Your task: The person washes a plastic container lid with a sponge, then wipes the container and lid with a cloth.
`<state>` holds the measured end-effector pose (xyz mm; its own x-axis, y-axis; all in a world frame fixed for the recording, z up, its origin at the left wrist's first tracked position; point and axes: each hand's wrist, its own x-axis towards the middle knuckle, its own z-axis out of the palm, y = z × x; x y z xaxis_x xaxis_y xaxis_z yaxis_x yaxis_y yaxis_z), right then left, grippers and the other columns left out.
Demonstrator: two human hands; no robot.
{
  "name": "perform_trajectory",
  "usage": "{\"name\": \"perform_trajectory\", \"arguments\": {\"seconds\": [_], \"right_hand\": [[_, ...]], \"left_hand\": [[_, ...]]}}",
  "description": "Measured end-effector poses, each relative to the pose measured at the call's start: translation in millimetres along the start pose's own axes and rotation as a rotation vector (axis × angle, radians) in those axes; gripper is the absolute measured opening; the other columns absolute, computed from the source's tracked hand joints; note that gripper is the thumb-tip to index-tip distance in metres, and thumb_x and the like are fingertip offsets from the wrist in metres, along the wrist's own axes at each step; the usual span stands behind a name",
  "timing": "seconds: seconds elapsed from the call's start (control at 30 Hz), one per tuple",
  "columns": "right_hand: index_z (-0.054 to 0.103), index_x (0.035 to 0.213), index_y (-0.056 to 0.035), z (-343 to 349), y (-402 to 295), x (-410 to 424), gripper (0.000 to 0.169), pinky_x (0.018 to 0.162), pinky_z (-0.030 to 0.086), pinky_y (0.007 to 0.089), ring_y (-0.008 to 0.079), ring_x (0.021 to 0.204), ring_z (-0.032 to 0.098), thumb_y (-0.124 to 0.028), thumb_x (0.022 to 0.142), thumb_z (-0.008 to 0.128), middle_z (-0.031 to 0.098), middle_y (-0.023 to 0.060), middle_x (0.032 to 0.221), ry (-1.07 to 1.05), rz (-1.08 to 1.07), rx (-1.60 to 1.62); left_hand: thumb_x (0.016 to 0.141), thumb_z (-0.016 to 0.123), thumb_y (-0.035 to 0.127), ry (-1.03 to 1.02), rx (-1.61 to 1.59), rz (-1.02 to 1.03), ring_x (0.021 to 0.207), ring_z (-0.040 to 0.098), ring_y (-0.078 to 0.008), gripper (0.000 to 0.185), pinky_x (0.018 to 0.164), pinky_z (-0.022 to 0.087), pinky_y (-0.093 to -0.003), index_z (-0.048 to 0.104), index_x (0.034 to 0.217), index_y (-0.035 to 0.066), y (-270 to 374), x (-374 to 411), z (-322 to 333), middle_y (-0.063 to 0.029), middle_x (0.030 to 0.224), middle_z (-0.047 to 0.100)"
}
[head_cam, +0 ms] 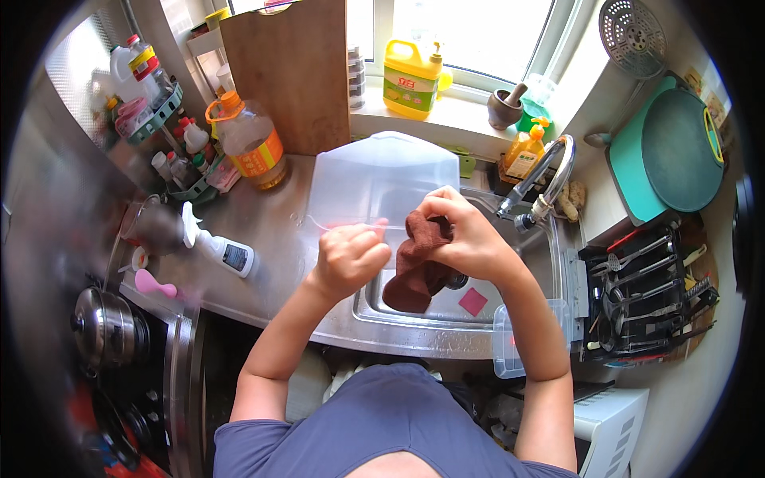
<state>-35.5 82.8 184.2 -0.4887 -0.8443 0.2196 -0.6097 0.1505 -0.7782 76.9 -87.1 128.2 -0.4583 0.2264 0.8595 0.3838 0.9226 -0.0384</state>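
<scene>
My left hand (354, 256) grips the near edge of a large translucent plastic container or lid (382, 170), with a fingertip showing at the edge. The piece is tilted over the left part of the stainless steel sink (364, 310) and the counter beside it. Bunched in my right hand (469, 236) is a brown cloth (412, 269), whose loose end hangs over the basin. The cloth is close to the plastic edge; whether they touch I cannot tell. A small pink-red square (473, 302) lies in the sink below my right hand.
A chrome faucet (562, 161) arches over the sink's right side. On the left counter stand a large oil bottle (254, 149) and a white spray bottle (224, 248). A clear plastic bin (508, 352) hangs at the front edge, beside my right forearm. Utensils (645, 287) fill a rack at right.
</scene>
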Motion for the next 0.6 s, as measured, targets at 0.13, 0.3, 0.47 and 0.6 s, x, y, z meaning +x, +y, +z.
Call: {"name": "perform_trajectory", "arguments": {"seconds": [0.13,0.3,0.47,0.6], "right_hand": [[0.063,0.085,-0.0035,10.8,-10.4,4.0,0.014,0.075,0.049,0.0380,0.0323,0.085,0.059,-0.008,0.072,0.067,0.057,0.0137,0.091,-0.059,-0.025,-0.179],[0.062,0.084,-0.0032,15.2,2.2,10.5,0.011,0.072,0.050,0.0405,0.0348,0.083,0.059,-0.002,0.073,0.061,0.057,0.0142,0.088,0.442,-0.116,-0.335],[0.061,0.098,0.0002,5.3,10.0,11.2,0.019,0.073,0.051,0.0265,0.0137,0.077,0.064,0.001,0.078,0.062,0.066,0.0103,0.085,0.377,-0.040,0.488],[0.064,0.101,-0.0041,21.0,0.9,-2.1,0.022,0.086,0.046,0.0385,0.0302,0.095,0.058,-0.009,0.080,0.064,0.060,0.0125,0.102,0.134,-0.536,-0.171]], "left_hand": [[0.063,0.068,0.007,-0.044,0.025,0.029,0.056,0.056,-0.0159,0.024,0.046,0.045,-0.0285,0.045,0.060,0.010,2.6,-2.9,-1.5,-0.0013,0.062,0.046],[0.066,0.069,0.000,-0.019,0.064,0.004,0.057,0.059,-0.0176,0.028,0.047,0.046,-0.0291,0.043,0.061,0.010,0.4,-10.2,-2.0,-0.0031,0.063,0.051],[0.062,0.068,-0.006,0.038,0.027,-0.069,0.052,0.056,-0.0190,0.030,0.046,0.045,-0.0291,0.042,0.060,0.008,-6.1,-10.6,-9.7,-0.0043,0.061,0.049],[0.059,0.068,-0.002,0.124,-0.044,-0.034,0.049,0.051,-0.0185,0.030,0.043,0.043,-0.0301,0.040,0.058,0.009,-9.7,-0.8,-5.8,-0.0038,0.058,0.045]]}}
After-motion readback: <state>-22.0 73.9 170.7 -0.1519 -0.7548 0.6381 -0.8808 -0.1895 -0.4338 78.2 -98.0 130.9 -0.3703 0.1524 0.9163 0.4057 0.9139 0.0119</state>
